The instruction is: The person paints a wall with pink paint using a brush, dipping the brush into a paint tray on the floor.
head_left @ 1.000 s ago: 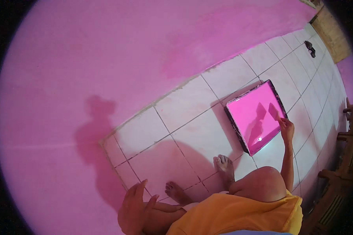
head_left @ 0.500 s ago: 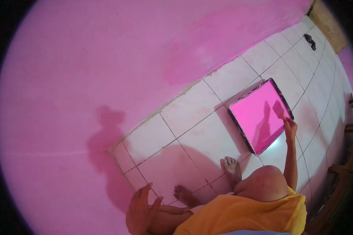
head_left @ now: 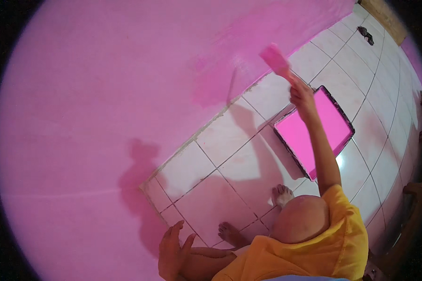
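My right hand (head_left: 301,93) grips the handle of a paintbrush (head_left: 275,59) whose broad head is coated in pink. The brush is held up beyond the tray, in front of the lower part of the pink wall (head_left: 126,70); whether it touches the wall I cannot tell. Under my right forearm sits a dark-rimmed tray (head_left: 346,112) filled with pink paint (head_left: 330,124). My left hand (head_left: 172,250) is empty, its fingers apart, beside my bent left leg near the wall.
White floor tiles (head_left: 234,140) run along the wall's base. A small dark object (head_left: 365,35) lies on the floor at the far right. Brown wooden furniture (head_left: 408,210) stands at the right edge. My bare feet (head_left: 282,194) rest between the tray and the wall corner.
My right hand has lifted the paintbrush from over the tray and carried it up and left toward the wall. My left hand stays nearly in place. The view has shifted slightly.
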`<state>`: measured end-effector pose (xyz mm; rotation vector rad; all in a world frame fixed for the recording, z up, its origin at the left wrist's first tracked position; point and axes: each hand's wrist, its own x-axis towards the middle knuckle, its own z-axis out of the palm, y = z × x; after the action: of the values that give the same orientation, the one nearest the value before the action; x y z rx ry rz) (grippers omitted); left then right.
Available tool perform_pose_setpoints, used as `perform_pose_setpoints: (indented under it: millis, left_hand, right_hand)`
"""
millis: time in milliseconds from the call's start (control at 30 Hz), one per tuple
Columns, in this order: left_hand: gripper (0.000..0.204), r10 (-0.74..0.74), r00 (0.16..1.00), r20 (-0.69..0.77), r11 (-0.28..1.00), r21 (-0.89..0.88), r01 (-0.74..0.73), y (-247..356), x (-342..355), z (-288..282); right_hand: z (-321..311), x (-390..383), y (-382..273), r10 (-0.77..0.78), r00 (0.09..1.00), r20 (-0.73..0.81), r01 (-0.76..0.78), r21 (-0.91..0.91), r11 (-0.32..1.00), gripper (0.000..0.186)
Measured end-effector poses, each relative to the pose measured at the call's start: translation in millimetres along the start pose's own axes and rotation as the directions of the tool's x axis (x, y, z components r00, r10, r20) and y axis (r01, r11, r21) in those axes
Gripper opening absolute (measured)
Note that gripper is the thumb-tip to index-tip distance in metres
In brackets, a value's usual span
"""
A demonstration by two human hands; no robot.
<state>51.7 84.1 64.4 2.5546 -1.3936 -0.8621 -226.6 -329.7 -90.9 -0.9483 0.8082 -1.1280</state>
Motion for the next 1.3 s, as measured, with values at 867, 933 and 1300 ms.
perform_pose_setpoints:
  millis: [867, 933, 1300]
  left_hand:
    - [0.045, 0.041, 0.999, -0.023, 0.999, 0.024, -0.040, -10, -31, -6]
    - [0.044, 0.035, 0.999, -0.004, 0.999, 0.039, -0.035, -7, -30, -4]
    - [0.045, 0.055, 0.998, -0.033, 0.998, 0.013, -0.054, -1, -24, -1]
  right_hand:
    - [94, 55, -10, -0.551, 0.800, -0.236, 0.404, -0.468, 0.786, 0.031]
    - [107, 60, 24, -0.609, 0.781, -0.139, 0.470, -0.512, 0.719, 0.029]
    - [134, 29, 63, -0.379, 0.909, 0.172, 0.416, -0.355, 0.837, 0.029]
